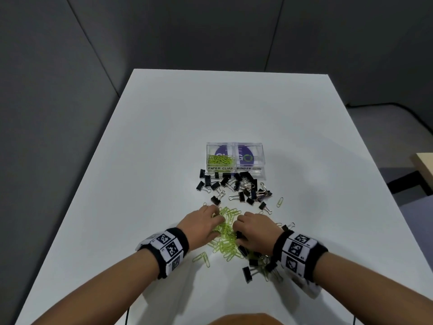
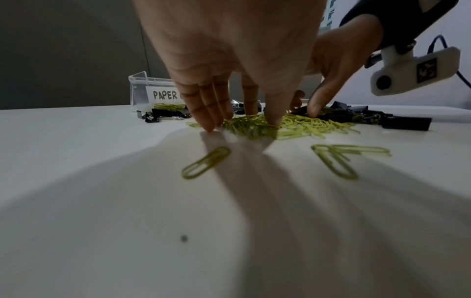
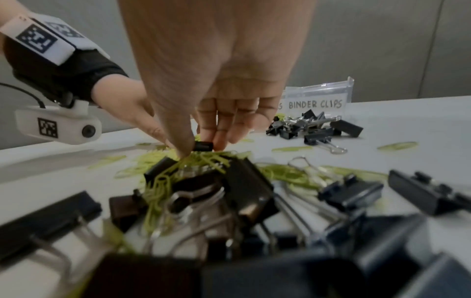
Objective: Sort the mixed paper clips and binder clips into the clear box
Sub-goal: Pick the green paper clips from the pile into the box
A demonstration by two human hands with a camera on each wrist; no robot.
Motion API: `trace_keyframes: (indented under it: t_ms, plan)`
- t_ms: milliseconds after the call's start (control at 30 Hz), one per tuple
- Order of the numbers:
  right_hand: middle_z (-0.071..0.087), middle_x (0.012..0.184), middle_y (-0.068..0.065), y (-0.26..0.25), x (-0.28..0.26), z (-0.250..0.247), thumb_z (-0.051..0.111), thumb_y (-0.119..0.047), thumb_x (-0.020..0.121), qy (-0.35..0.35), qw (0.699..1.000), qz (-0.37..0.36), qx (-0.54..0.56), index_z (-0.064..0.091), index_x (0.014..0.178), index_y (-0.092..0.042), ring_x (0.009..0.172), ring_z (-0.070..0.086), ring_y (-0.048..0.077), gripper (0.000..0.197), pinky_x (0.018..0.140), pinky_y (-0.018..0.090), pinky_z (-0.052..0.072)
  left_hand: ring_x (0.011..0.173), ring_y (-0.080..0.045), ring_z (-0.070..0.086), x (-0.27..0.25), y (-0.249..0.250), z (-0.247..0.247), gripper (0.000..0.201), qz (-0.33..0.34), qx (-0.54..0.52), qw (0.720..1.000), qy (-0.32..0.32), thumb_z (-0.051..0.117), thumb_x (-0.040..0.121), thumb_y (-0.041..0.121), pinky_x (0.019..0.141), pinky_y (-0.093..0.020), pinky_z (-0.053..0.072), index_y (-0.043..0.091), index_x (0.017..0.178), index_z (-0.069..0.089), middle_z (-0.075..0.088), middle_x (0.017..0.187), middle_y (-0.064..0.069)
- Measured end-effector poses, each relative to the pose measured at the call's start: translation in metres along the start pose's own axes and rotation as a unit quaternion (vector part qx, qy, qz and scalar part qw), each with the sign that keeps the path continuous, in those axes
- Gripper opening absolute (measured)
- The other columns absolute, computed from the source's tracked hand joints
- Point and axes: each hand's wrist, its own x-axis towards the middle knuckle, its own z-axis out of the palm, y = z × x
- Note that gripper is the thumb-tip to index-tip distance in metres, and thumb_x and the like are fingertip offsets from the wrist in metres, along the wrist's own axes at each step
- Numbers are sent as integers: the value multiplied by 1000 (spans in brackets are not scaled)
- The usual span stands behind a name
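Clips part-sorted before a two-cell clear box

The clear box (image 1: 235, 160) stands upright on the table, its front labelled PAPER CLIPS and BINDER CLIPS; a few green clips are seen in its left cell. Black binder clips (image 1: 236, 187) are scattered just before the box. Green paper clips (image 1: 226, 233) are heaped nearer the viewer, with more black binder clips mingled at the heap's right.

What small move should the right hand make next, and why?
Probably lift the black binder clip pinched by the right hand clear of the green paper clips and carry it to the BINDER CLIPS compartment, which looks empty. The left hand rests on the pile.
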Motion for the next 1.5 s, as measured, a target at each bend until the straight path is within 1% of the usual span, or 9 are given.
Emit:
trace_keyframes:
  t_ms: [200,400,533,700,933,1133,1233,1333,1500]
  plan:
    - [59,109,4,25,4,-25,51,-26,91,42,996,72,20,55,111,-10,100,54,19,25,82,27,48,118,-29,47,3,1,-7,35,7,6,1000,8,44,98,13,86,-38,46,14,133,46,42,137,-13]
    - [54,115,7,62,24,-35,51,-28,91,22,979,203,-6,50,115,-10,104,51,25,30,76,33,44,118,-25,47,16,2,-13,38,-9,22,1000,12,39,98,13,87,-36,47,18,135,44,41,138,-8]
    - [59,112,7,45,20,-23,51,-28,89,89,990,110,-13,55,114,-11,97,55,23,30,81,32,48,117,-24,48,15,1,-8,42,-7,17,999,46,41,95,24,90,-35,44,19,136,43,43,138,-6]
    - [60,101,5,1,9,3,38,-60,76,-2,999,24,-33,55,111,-11,88,58,23,62,67,34,49,131,-25,38,7,-1,0,51,1,48,999,6,46,93,38,104,-38,36,20,140,38,33,149,-8]
    - [57,108,13,-1,5,6,56,-38,85,-8,999,39,0,54,109,-5,95,55,32,41,69,38,42,73,-13,67,-7,-9,3,46,50,78,995,27,86,52,40,57,-21,53,26,93,69,70,92,4]
    - [47,134,10,-8,6,8,32,-74,66,-18,999,32,-14,33,139,-10,112,52,29,97,89,41,45,134,-24,37,-4,-4,-1,70,-22,27,999,1,58,84,49,106,-37,34,20,142,32,34,148,-5]
    - [39,143,12,-19,8,13,37,-76,63,-46,997,52,-43,25,142,-6,124,45,31,107,98,45,42,130,-22,36,1,-1,-6,57,-23,45,999,-11,48,93,41,103,-34,35,16,142,33,34,145,-4]
    - [58,120,10,-20,11,12,64,-66,62,-23,996,79,-47,48,127,-6,100,60,27,90,79,38,52,121,-25,45,2,-6,-3,45,-12,45,999,-4,49,93,36,94,-36,41,14,132,47,45,136,-6]
    - [59,124,9,-13,5,7,36,-72,68,-26,995,86,-34,49,127,-8,103,61,26,87,81,40,53,126,-25,47,-6,-13,2,72,4,49,999,23,37,78,63,97,-38,43,19,135,45,46,140,-5]
